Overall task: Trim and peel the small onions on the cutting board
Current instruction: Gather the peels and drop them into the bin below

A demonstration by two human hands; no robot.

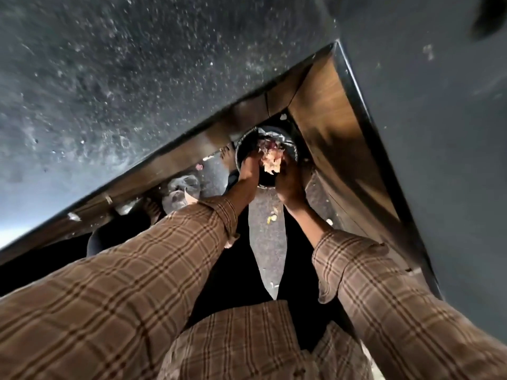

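Both my arms, in brown checked sleeves, reach down to a dark round bin (240, 149) on the floor under the counter. My left hand (247, 168) and my right hand (291, 186) hold a clump of pale and purple onion peels (271, 161) between them, just over the bin's mouth. More peel scraps lie inside the bin behind the clump. It is too dark to make out the fingers. No cutting board, knife or whole onions are in view.
A speckled dark stone counter (115, 86) fills the upper left, with wooden cabinet fronts (323, 111) below its edge on both sides of the bin. Peel bits (271, 216) lie on the grey floor. A bare foot (229, 157) stands left of the bin.
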